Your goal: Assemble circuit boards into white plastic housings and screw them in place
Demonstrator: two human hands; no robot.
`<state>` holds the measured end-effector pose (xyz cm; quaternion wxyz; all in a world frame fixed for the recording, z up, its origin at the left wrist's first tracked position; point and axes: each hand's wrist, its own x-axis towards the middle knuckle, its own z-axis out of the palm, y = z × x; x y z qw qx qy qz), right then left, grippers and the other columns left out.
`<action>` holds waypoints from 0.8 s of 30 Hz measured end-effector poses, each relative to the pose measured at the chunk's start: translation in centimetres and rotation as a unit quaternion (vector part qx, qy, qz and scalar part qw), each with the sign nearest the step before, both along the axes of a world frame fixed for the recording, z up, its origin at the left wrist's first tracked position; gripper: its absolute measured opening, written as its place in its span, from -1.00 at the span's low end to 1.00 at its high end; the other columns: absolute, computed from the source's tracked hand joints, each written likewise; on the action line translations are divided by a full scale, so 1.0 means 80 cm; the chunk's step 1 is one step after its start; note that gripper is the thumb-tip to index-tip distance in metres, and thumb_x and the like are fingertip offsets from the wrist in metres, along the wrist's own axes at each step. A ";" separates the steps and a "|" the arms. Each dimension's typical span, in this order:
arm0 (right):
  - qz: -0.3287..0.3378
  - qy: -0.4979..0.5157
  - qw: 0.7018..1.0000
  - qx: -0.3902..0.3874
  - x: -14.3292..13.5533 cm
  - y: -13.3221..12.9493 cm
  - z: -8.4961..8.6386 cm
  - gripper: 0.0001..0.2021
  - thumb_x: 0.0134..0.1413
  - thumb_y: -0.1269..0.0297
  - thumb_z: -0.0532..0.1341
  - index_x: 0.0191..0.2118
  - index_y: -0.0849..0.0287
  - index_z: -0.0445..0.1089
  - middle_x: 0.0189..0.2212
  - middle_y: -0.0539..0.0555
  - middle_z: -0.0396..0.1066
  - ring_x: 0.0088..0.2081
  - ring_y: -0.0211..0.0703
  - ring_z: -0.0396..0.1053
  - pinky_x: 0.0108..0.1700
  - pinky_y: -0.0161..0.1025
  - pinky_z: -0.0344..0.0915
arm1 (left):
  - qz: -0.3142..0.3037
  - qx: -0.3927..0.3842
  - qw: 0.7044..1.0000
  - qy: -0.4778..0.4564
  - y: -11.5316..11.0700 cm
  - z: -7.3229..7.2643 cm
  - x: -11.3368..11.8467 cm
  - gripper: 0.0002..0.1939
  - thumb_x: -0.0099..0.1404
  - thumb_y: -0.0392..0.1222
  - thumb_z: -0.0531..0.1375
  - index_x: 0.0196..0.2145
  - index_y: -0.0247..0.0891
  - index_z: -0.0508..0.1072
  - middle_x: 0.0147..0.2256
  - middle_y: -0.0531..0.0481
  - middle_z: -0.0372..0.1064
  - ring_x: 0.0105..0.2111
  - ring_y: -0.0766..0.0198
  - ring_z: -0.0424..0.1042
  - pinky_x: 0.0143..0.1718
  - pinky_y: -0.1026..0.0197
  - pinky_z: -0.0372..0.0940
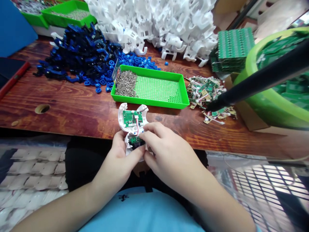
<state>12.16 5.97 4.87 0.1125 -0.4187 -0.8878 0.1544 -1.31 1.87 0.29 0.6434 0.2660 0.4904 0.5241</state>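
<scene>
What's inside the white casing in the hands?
Inside the white casing are a green circuit board, a cable and a smaller board. The left hand and right hand partly cover its near end; what lies beneath is hidden.

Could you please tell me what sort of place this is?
Probably an electronics assembly workshop: a wooden bench bears heaped white plastic shells and stacked green circuit boards, and the left hand and right hand hold a white casing with green boards inside.
</scene>
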 end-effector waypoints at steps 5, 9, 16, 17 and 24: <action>-0.001 -0.014 0.999 0.040 -0.010 -0.008 -0.002 -0.78 0.04 0.41 0.19 -0.15 0.23 0.40 -0.09 0.15 0.35 -0.19 -0.02 0.36 -0.24 -0.08 0.42 | 0.021 -0.007 1.000 0.005 -0.002 -0.006 -0.003 -0.67 0.26 -0.23 0.18 -0.03 -0.11 0.23 -0.13 0.08 0.40 -0.18 0.27 0.43 -0.21 0.28 0.33; 0.029 -0.018 0.994 0.103 -0.011 -0.014 -0.003 -0.75 0.01 0.43 0.23 -0.13 0.31 0.41 -0.07 0.22 0.36 -0.18 0.02 0.35 -0.19 -0.05 0.40 | -0.020 -0.019 0.999 -0.037 -0.004 -0.006 -0.008 -0.70 0.25 -0.21 0.18 -0.05 -0.14 0.28 -0.22 0.05 0.45 -0.51 0.38 0.40 -0.51 0.34 0.28; -0.074 0.203 0.975 0.049 0.013 -0.035 -0.012 -0.66 0.08 0.37 0.20 0.01 0.21 0.26 -0.05 0.16 0.31 0.02 -0.13 0.27 0.05 -0.20 0.29 | -0.043 -0.013 0.996 -0.071 -0.006 -0.004 -0.017 -0.65 0.21 -0.25 0.23 -0.03 -0.16 0.36 -0.18 0.01 0.50 -0.37 0.30 0.48 -0.36 0.31 0.36; -0.122 0.263 0.957 0.007 0.015 -0.037 -0.017 -0.65 0.07 0.37 0.21 0.00 0.15 0.23 -0.06 0.13 0.31 0.01 -0.16 0.28 0.05 -0.21 0.29 | -0.040 -0.013 0.997 -0.060 -0.007 -0.003 -0.016 -0.67 0.21 -0.24 0.23 -0.04 -0.17 0.37 -0.18 0.01 0.50 -0.33 0.29 0.49 -0.29 0.30 0.37; -0.148 0.452 0.814 -0.334 0.000 -0.044 -0.041 -0.80 0.13 0.33 0.17 -0.10 0.13 0.30 -0.23 0.04 0.43 -0.21 -0.23 0.42 -0.16 -0.29 0.40 | -0.060 0.034 0.994 0.080 -0.018 0.007 -0.010 -0.72 0.23 -0.20 0.21 -0.08 -0.19 0.43 -0.10 0.00 0.50 -0.07 0.23 0.43 -0.01 0.33 0.29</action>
